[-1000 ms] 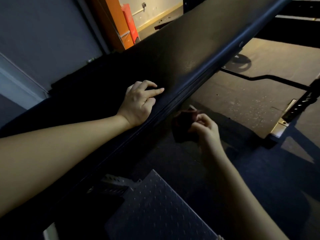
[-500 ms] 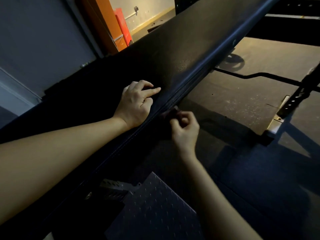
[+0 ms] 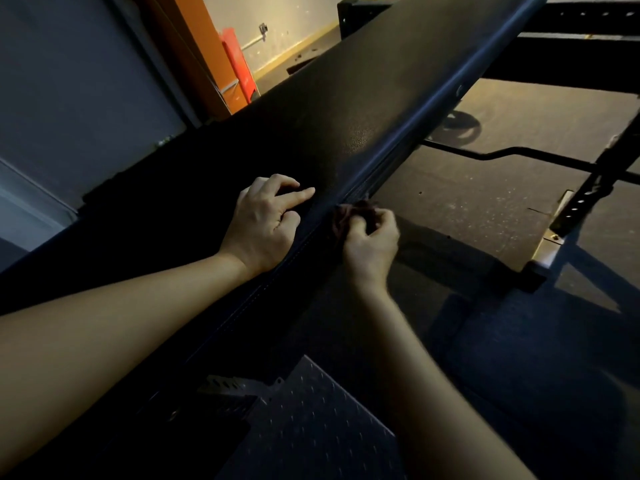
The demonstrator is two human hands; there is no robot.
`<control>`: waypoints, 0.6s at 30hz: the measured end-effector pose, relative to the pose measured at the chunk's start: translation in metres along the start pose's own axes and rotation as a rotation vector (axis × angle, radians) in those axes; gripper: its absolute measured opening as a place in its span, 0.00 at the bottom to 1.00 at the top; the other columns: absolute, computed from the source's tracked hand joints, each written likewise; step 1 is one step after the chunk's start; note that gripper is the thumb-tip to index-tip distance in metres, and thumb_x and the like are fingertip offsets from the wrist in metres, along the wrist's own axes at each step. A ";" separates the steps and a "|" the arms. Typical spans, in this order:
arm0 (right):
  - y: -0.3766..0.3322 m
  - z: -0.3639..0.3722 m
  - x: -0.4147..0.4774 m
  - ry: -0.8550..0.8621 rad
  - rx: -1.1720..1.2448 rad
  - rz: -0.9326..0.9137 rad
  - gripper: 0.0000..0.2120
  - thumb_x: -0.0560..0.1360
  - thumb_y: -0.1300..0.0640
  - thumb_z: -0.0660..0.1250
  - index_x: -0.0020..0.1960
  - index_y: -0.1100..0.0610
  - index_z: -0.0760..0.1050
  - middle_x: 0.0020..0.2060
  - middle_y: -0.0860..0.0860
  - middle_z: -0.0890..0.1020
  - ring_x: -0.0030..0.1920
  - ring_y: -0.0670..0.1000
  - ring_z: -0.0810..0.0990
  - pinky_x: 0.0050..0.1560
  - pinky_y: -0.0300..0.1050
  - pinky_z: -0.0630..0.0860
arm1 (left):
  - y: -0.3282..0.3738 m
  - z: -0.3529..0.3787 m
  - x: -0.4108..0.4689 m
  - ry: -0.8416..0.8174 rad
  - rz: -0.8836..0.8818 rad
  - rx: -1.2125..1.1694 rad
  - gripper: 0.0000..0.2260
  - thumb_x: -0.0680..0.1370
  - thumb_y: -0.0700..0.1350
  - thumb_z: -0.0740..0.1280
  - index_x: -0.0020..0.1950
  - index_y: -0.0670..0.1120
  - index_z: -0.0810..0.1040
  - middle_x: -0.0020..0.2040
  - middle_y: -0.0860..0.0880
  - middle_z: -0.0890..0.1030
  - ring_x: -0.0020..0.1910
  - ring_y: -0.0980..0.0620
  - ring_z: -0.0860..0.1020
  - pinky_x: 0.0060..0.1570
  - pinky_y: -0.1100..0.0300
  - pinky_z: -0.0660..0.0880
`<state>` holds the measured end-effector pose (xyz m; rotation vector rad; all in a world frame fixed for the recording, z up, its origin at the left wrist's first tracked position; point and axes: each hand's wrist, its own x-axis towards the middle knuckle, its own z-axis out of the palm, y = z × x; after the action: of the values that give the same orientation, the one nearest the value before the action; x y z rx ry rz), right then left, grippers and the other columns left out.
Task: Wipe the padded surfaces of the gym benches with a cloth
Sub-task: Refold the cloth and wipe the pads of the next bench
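A long black padded bench [image 3: 363, 109] runs diagonally from lower left to upper right. My left hand [image 3: 265, 225] rests on its top surface near the right edge, index finger stretched out, the other fingers bent. My right hand [image 3: 370, 244] is just off that edge, fingers curled round a dark reddish cloth [image 3: 353, 213] that it holds against the pad's side. Most of the cloth is hidden by my fingers and by shadow.
A metal tread plate [image 3: 311, 420] lies below the bench. A black barbell [image 3: 519, 155] rests on the rubber floor to the right, beside a rack upright with holes [image 3: 585, 199]. An orange frame [image 3: 194, 53] stands at the back left by a grey wall.
My right hand has come up and in from below the bench, bringing the cloth against the pad's side edge. My left hand has stayed in place on top.
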<state>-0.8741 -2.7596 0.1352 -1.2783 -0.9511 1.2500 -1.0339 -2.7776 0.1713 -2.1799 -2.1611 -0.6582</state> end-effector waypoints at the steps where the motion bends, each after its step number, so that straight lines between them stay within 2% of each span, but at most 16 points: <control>1: 0.003 0.004 -0.018 -0.028 -0.006 -0.014 0.04 0.80 0.62 0.66 0.53 0.55 0.75 0.42 0.44 0.80 0.46 0.42 0.82 0.50 0.42 0.82 | 0.000 0.000 0.000 0.004 0.004 0.002 0.23 0.76 0.45 0.59 0.68 0.52 0.82 0.64 0.52 0.77 0.63 0.50 0.72 0.69 0.49 0.64; 3: 0.013 0.009 -0.060 -0.149 -0.006 -0.056 0.04 0.79 0.64 0.67 0.50 0.57 0.76 0.39 0.45 0.80 0.40 0.38 0.80 0.42 0.36 0.78 | 0.000 0.000 0.000 0.011 0.005 -0.003 0.23 0.76 0.45 0.58 0.68 0.52 0.82 0.64 0.52 0.78 0.63 0.50 0.72 0.69 0.48 0.65; 5: 0.022 0.008 -0.076 -0.228 -0.003 -0.077 0.04 0.78 0.65 0.68 0.49 0.58 0.76 0.39 0.48 0.81 0.39 0.41 0.81 0.40 0.36 0.77 | 0.000 -0.001 0.000 0.011 -0.001 -0.010 0.23 0.76 0.46 0.58 0.68 0.52 0.82 0.65 0.53 0.77 0.63 0.51 0.72 0.70 0.49 0.64; 7: 0.022 0.009 -0.045 -0.135 0.000 -0.089 0.04 0.78 0.65 0.67 0.49 0.57 0.76 0.41 0.47 0.82 0.42 0.42 0.82 0.44 0.39 0.79 | 0.000 0.000 0.000 0.012 -0.002 -0.019 0.23 0.76 0.46 0.58 0.68 0.52 0.82 0.65 0.53 0.77 0.64 0.51 0.72 0.70 0.48 0.64; 10: 0.000 0.003 0.024 0.004 -0.022 -0.059 0.05 0.81 0.63 0.66 0.55 0.55 0.75 0.44 0.43 0.79 0.45 0.40 0.80 0.48 0.36 0.80 | 0.000 0.000 -0.001 0.013 -0.003 -0.033 0.23 0.76 0.45 0.58 0.68 0.53 0.81 0.66 0.54 0.77 0.65 0.53 0.71 0.72 0.48 0.63; 13: -0.008 0.000 0.045 0.085 0.050 -0.013 0.04 0.82 0.59 0.66 0.56 0.53 0.73 0.45 0.45 0.79 0.45 0.41 0.81 0.49 0.41 0.82 | -0.001 0.001 -0.001 0.016 -0.003 -0.038 0.23 0.77 0.46 0.57 0.68 0.53 0.81 0.66 0.54 0.77 0.65 0.54 0.70 0.72 0.49 0.61; 16: 0.001 0.009 0.001 0.018 0.097 -0.054 0.09 0.79 0.54 0.70 0.56 0.55 0.74 0.47 0.47 0.82 0.47 0.43 0.83 0.47 0.40 0.82 | -0.001 0.001 -0.001 0.020 0.009 -0.039 0.24 0.76 0.48 0.55 0.67 0.52 0.82 0.65 0.53 0.78 0.64 0.52 0.72 0.70 0.48 0.64; 18: 0.013 0.014 -0.035 -0.072 0.116 -0.100 0.10 0.78 0.56 0.72 0.56 0.56 0.75 0.48 0.48 0.83 0.48 0.43 0.83 0.47 0.39 0.81 | -0.001 0.000 0.000 0.021 0.009 -0.046 0.25 0.75 0.49 0.55 0.67 0.52 0.82 0.65 0.53 0.78 0.63 0.51 0.72 0.69 0.49 0.65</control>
<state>-0.8940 -2.7931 0.1284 -1.0892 -0.9673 1.2611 -1.0345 -2.7776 0.1707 -2.1930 -2.1453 -0.7349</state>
